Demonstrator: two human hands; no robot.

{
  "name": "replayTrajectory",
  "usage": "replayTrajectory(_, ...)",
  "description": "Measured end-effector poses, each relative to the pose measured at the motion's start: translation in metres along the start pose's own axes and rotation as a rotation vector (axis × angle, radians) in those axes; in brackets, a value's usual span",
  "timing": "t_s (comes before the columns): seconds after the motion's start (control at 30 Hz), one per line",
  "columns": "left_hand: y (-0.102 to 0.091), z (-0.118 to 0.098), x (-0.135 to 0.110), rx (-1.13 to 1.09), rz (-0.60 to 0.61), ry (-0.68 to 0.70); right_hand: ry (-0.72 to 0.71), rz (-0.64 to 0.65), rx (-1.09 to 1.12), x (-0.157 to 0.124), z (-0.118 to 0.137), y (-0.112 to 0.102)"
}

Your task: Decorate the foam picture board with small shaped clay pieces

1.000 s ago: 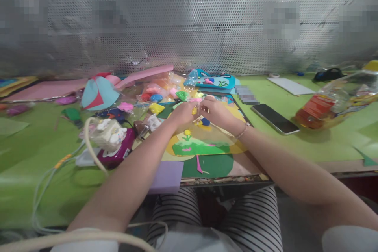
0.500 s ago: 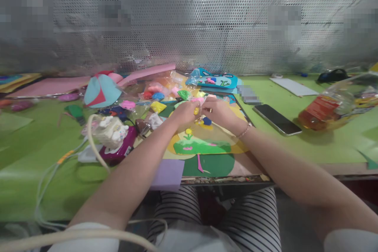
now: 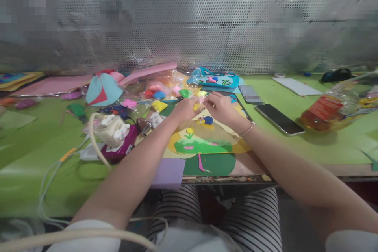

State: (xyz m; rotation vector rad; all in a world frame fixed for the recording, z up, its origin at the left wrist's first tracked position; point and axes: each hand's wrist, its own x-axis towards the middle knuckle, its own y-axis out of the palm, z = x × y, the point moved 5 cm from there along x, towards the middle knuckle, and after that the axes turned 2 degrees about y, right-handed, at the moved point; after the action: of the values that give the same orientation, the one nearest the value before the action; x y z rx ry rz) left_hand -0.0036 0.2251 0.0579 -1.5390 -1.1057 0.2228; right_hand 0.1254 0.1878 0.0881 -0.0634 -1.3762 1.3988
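My left hand (image 3: 185,109) and my right hand (image 3: 220,108) meet above a craft board (image 3: 206,145). Both pinch a small yellow lump of clay (image 3: 196,106) between their fingertips. Below them the board shows a green strip, a yellow flower (image 3: 189,131) and a blue ball (image 3: 208,120). A thin bracelet (image 3: 247,129) circles my right wrist. Loose clay pieces in yellow (image 3: 158,106), green (image 3: 185,93), pink (image 3: 128,103), red and blue lie just left of my hands.
A black phone (image 3: 280,119) lies on the green table (image 3: 295,141) to the right, beyond it a plastic bag of packets (image 3: 333,106). A purple device (image 3: 118,145) with cables, a teal paper fan (image 3: 102,89) and pink sheets (image 3: 53,85) stand left. A perforated metal screen (image 3: 189,19) backs the table.
Both hands have shifted slightly farther from me while still working the yellow lump. The view has drifted a little; the table's objects stay where they were.
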Motion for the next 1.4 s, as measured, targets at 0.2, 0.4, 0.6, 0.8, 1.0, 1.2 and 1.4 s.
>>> replayTrajectory(0.2,0.004,-0.006,0.0,0.113,0.053,0.002,-0.071,0.082,-0.043,-0.002,0.0,0.013)
replayTrajectory(0.4,-0.001,0.007,0.003,0.138,-0.006,-0.098,0.03,0.006,0.067,0.002,-0.001,0.001)
replayTrajectory(0.6,-0.01,0.028,0.003,0.222,-0.134,-0.329,0.245,-0.006,0.116,0.004,-0.004,-0.006)
replayTrajectory(0.8,-0.004,0.024,0.003,0.213,-0.081,-0.286,0.175,0.097,0.048,0.003,-0.004,0.006)
replayTrajectory(1.0,-0.002,0.023,0.004,0.175,-0.04,-0.264,0.16,0.173,0.098,-0.001,-0.003,0.013)
replayTrajectory(1.2,-0.003,0.018,0.002,0.174,-0.032,-0.259,0.251,0.218,0.338,-0.004,0.001,0.016)
replayTrajectory(1.4,-0.003,0.016,0.002,0.193,0.021,-0.232,0.213,0.24,0.414,-0.006,0.004,0.022)
